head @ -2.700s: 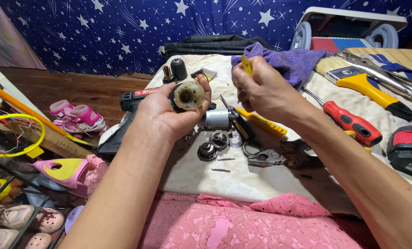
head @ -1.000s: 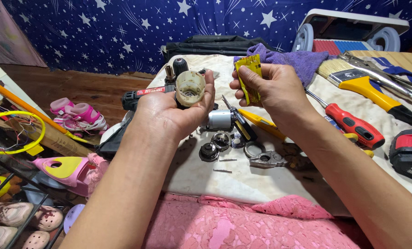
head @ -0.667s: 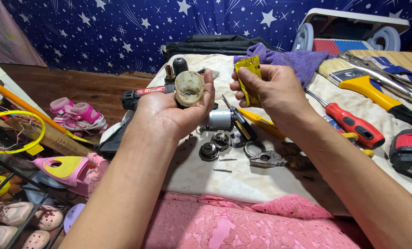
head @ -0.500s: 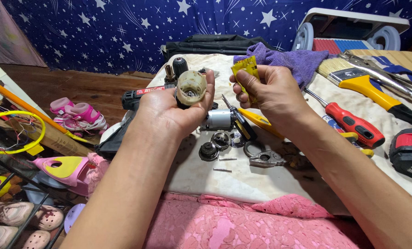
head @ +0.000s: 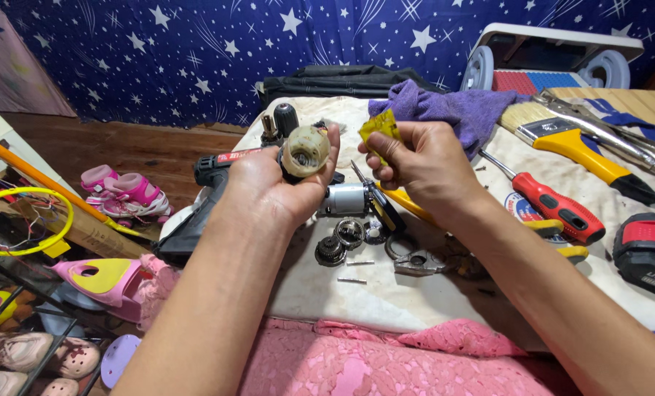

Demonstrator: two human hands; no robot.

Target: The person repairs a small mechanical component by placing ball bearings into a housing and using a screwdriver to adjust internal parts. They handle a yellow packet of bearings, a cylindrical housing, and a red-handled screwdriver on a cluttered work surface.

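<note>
My left hand [head: 272,187] holds up a round, cream-coloured gear housing [head: 304,150], its open end facing me. Just to its right, my right hand [head: 419,165] pinches a small yellow sachet [head: 379,127] between thumb and fingers. Below both hands, on the white cloth [head: 386,293], lie a small silver motor [head: 346,199], two dark gears [head: 340,242], thin metal pins [head: 357,271] and a metal ring.
A black drill body [head: 195,213] lies at the cloth's left edge. A purple rag [head: 452,110], paintbrush [head: 569,139], red-handled screwdriver [head: 555,209], pliers and a black battery [head: 646,253] sit to the right. Pink shoes [head: 118,191] and toys crowd the floor at left.
My right hand has lowered the yellow sachet slightly and turned it, now holding it folded next to the housing. The left hand keeps the housing almost still.
</note>
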